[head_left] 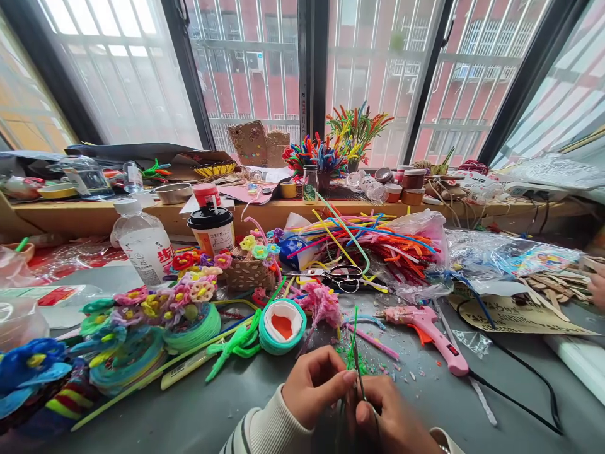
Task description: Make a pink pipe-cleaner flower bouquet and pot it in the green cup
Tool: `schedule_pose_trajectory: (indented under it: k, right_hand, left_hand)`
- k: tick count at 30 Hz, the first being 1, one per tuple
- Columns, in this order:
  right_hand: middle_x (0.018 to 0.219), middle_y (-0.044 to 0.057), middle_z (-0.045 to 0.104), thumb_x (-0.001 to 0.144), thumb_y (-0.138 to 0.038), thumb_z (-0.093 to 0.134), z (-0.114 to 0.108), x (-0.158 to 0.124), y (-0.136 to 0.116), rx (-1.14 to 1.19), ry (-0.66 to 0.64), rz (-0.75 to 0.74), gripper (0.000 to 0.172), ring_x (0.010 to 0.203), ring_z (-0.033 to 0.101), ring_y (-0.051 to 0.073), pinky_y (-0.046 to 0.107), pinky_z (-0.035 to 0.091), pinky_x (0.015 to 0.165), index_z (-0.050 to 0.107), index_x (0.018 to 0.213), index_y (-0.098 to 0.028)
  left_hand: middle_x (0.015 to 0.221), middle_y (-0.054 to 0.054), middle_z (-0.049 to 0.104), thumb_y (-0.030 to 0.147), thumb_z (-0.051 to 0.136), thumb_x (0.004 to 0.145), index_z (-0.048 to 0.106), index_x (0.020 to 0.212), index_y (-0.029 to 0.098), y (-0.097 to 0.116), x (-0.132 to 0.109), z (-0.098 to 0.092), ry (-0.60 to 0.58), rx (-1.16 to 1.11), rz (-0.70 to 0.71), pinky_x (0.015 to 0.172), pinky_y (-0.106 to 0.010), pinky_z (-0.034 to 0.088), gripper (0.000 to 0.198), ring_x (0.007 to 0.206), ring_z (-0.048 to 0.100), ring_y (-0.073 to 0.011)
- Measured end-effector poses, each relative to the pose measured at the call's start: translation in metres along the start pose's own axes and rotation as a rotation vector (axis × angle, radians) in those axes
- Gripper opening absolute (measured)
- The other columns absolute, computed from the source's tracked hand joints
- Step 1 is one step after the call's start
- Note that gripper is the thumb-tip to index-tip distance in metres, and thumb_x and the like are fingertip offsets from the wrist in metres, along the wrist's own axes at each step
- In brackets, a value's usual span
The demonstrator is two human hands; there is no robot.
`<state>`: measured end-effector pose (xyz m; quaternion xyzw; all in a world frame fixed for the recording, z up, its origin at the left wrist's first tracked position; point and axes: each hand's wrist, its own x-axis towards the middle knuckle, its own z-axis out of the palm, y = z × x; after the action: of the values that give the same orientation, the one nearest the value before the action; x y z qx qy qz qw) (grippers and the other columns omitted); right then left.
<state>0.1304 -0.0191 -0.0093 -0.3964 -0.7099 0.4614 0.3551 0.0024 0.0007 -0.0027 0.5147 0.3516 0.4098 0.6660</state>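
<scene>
A grey bench (212, 403) strewn with craft supplies is pictured beneath a window, with a plastic-wrapped heap of multicoloured pipe cleaners (378, 243) lying behind a pink hot-glue gun (425, 328). At the near edge, a thin green pipe-cleaner stem (355, 334) is held upright, pinched in the closed grip of the left hand (314, 384) and of the right hand (392, 419). The shaping is judged best done with both pinches kept close together, so that the wire is not kinked.

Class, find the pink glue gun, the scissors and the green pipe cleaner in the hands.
pink glue gun (428, 328): head view, middle of its body.
scissors (347, 279): head view, black handle loops.
green pipe cleaner (355, 328): head view, upper part of the stem.
</scene>
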Motion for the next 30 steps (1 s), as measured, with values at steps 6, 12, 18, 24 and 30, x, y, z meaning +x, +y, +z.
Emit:
schedule_pose_trajectory:
  k: [6, 12, 18, 24, 30]
  right_hand:
    - [0.040, -0.003, 0.031, 0.059, -0.075, 0.023, 0.001, -0.002, 0.012, -0.122, 0.097, 0.027, 0.065, 0.042, 0.032, 0.008, 0.021, 0.023, 0.043, 0.034, 0.036, -0.015]
    - [0.039, -0.004, 0.028, 0.063, -0.072, 0.027, 0.003, -0.001, 0.018, -0.105, 0.119, -0.017, 0.063, 0.041, 0.030, 0.008, 0.021, 0.024, 0.043, 0.033, 0.035, -0.015]
    - [0.042, -0.002, 0.036, 0.063, -0.073, 0.023, 0.001, -0.003, 0.004, 0.030, 0.017, -0.011, 0.063, 0.043, 0.035, 0.008, 0.020, 0.027, 0.043, 0.038, 0.042, -0.015]
    - [0.040, -0.004, 0.030, 0.061, -0.073, 0.026, 0.000, 0.000, 0.013, -0.118, 0.099, -0.038, 0.066, 0.043, 0.030, 0.007, 0.020, 0.024, 0.043, 0.041, 0.037, -0.014]
    - [0.041, -0.003, 0.036, 0.063, -0.070, 0.030, 0.001, 0.002, 0.013, -0.117, 0.093, -0.033, 0.063, 0.043, 0.031, 0.008, 0.019, 0.029, 0.044, 0.050, 0.040, -0.015]
  left_hand:
    - [0.044, 0.005, 0.046, 0.039, 0.063, 0.058, 0.041, 0.054, 0.014, -0.001, 0.001, -0.002, -0.035, 0.025, -0.022, 0.037, -0.016, 0.023, 0.034, 0.036, 0.035, -0.0018]
    - [0.044, 0.006, 0.045, 0.041, 0.062, 0.059, 0.039, 0.054, 0.015, -0.001, 0.002, -0.005, -0.063, 0.046, 0.002, 0.036, -0.017, 0.022, 0.035, 0.035, 0.033, -0.0019]
    - [0.046, 0.005, 0.042, 0.041, 0.062, 0.058, 0.038, 0.052, 0.015, 0.000, 0.001, -0.002, -0.089, 0.074, 0.016, 0.039, -0.017, 0.023, 0.036, 0.040, 0.034, -0.0031]
    - [0.046, 0.006, 0.037, 0.044, 0.061, 0.058, 0.037, 0.052, 0.015, 0.001, 0.001, -0.002, -0.086, 0.121, 0.027, 0.039, -0.018, 0.021, 0.038, 0.041, 0.030, -0.0028]
    - [0.045, 0.005, 0.041, 0.048, 0.058, 0.060, 0.043, 0.059, 0.014, 0.002, 0.001, -0.003, -0.078, 0.134, -0.026, 0.037, -0.018, 0.023, 0.037, 0.038, 0.033, -0.0033]
